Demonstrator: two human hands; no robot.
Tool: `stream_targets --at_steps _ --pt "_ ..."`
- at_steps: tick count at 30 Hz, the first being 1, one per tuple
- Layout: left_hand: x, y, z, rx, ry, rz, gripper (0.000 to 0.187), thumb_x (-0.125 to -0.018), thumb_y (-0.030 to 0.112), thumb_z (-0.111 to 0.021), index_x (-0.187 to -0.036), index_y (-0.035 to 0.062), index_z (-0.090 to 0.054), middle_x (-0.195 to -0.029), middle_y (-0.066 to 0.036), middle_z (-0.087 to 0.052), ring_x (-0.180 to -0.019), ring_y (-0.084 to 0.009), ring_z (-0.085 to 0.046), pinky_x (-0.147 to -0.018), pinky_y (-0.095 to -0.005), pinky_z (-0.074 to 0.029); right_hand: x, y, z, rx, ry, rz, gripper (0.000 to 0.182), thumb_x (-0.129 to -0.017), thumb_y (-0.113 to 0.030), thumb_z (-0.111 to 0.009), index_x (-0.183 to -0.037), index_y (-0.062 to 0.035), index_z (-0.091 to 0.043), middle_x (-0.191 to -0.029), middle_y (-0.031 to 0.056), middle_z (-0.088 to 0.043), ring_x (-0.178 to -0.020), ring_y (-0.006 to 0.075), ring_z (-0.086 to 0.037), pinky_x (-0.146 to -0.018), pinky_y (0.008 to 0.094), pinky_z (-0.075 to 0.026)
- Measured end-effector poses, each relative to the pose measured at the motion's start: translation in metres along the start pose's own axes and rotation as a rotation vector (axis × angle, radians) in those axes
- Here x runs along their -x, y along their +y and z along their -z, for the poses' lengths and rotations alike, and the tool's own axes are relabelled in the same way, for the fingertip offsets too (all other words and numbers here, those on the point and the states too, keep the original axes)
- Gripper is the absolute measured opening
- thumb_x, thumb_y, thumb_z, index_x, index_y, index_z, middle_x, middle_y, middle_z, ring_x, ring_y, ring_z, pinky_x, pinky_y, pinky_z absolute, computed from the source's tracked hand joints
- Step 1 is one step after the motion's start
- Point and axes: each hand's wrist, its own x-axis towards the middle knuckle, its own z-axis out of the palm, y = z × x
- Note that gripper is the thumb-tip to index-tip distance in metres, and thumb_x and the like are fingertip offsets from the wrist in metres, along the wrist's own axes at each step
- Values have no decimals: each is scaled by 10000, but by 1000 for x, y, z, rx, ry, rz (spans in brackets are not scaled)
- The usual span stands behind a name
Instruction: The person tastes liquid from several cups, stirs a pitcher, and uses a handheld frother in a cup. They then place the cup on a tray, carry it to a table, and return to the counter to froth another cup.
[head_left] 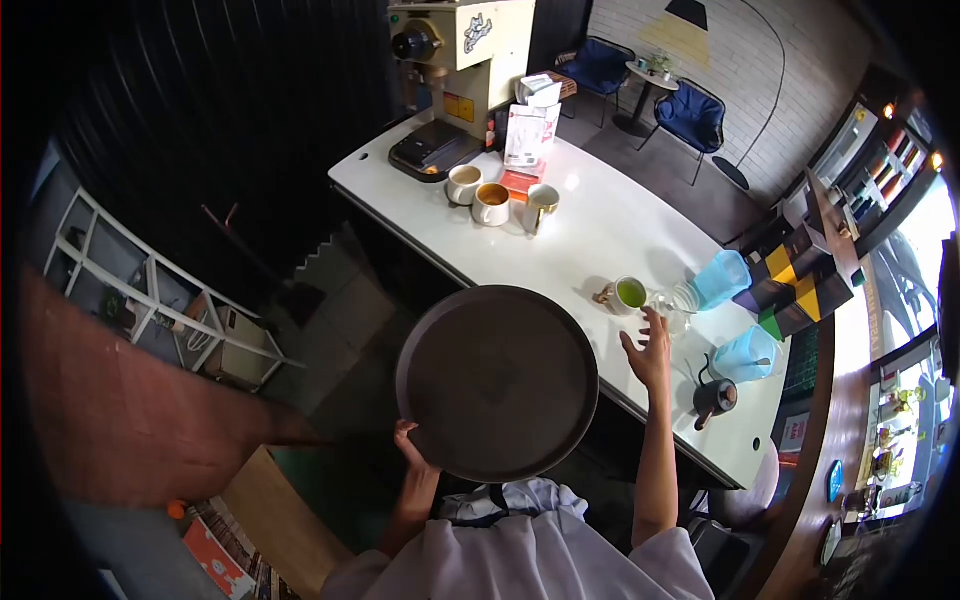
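Observation:
My left hand [412, 445] grips the near left rim of a round dark serving tray [497, 385], which carries nothing and is held in front of my body beside the white counter [590, 250]. My right hand [650, 350] reaches over the counter with its fingers apart and nothing in them. Close beyond its fingertips are a cup of green drink [630, 294] and a clear glass vessel [680, 308]. A dark gooseneck kettle [716, 398] stands to the right of that hand. Two light blue pitchers [722, 278] are on the counter's right side.
Two cups [491, 204] and a pitcher with a gold handle [541, 207] stand farther back, near a large cream machine [465, 60] and a white pouch [526, 135]. A white shelf rack [160, 290] is at left. Blue chairs [690, 117] stand beyond the counter.

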Motion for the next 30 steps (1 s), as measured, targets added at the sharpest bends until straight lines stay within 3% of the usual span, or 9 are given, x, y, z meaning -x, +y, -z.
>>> stream_targets --at_steps 2,3,7,10,15,17,23,25,30 --pt "-5 -7 -4 -11 -12 16 460 -743 302 -541 -1095 26 -646 -1065 -120 -677 -919 -317 -657 -787 -414 -564 -16 7 -3 177 52 149 743 -717 -170 -819 -1366 -96 -465 -1278 177 -500 -1118 338 -563 -881 432 -521" --pt "-7 -11 -6 -5 -32 4 454 -742 300 -541 -1087 25 -647 -1058 -119 -678 -914 -317 -658 -784 -410 -563 -25 8 -3 204 7 122 899 -667 -231 -853 -1431 -105 -395 -1335 202 -453 -1216 386 -494 -1006 468 -449" --pt "-16 -14 -10 -36 18 81 434 -743 301 -536 -1057 25 -651 -1039 -117 -681 -897 -312 -662 -773 -403 -562 -58 38 -27 229 -33 90 1150 -589 -308 -890 -1506 -62 -243 -1337 231 -434 -1257 392 -448 -1056 455 -408" --pt "-20 -17 2 -45 54 94 434 -746 308 -529 -1054 27 -650 -1040 -115 -680 -895 -306 -663 -758 -399 -563 -75 50 -40 223 -105 -29 1186 -569 -308 -893 -1515 -64 -221 -1325 232 -440 -1251 393 -449 -1047 454 -414" --pt "-20 -20 4 1 -10 105 414 -750 304 -522 -1033 30 -650 -1012 -119 -684 -874 -310 -664 -738 -401 -566 -95 66 -51 204 -129 -48 1083 -519 -275 -896 -1438 -103 -349 -1241 224 -518 -1156 393 -530 -990 459 -453" --pt "-18 -19 2 10 -12 90 413 -753 304 -522 -1033 29 -649 -1000 -121 -686 -868 -314 -664 -737 -402 -566 -99 64 -50 238 -113 -88 950 -506 -245 -882 -1332 -92 -439 -1188 210 -563 -1116 389 -557 -964 457 -469" --pt "-9 -13 10 5 -39 -7 340 -773 291 -523 -982 58 -657 -1002 -103 -669 -909 -288 -635 -759 -378 -539 -96 38 -49 239 -184 -9 854 -496 -229 -858 -1252 -74 -492 -1156 186 -600 -1098 367 -575 -950 450 -479" --pt "1 -8 -10 -44 51 -62 315 -770 286 -524 -942 59 -659 -987 -97 -668 -920 -282 -634 -768 -373 -537 -93 22 -53 219 -229 83 834 -502 -222 -856 -1241 -80 -496 -1152 169 -601 -1104 358 -574 -951 454 -478" --pt "12 8 -6 -20 -7 -95 327 -770 278 -518 -965 52 -653 -992 -99 -670 -913 -281 -634 -789 -371 -536 -77 -67 -63 192 -382 243 805 -498 -170 -862 -1222 -89 -520 -1101 150 -607 -1049 348 -604 -902 448 -504"
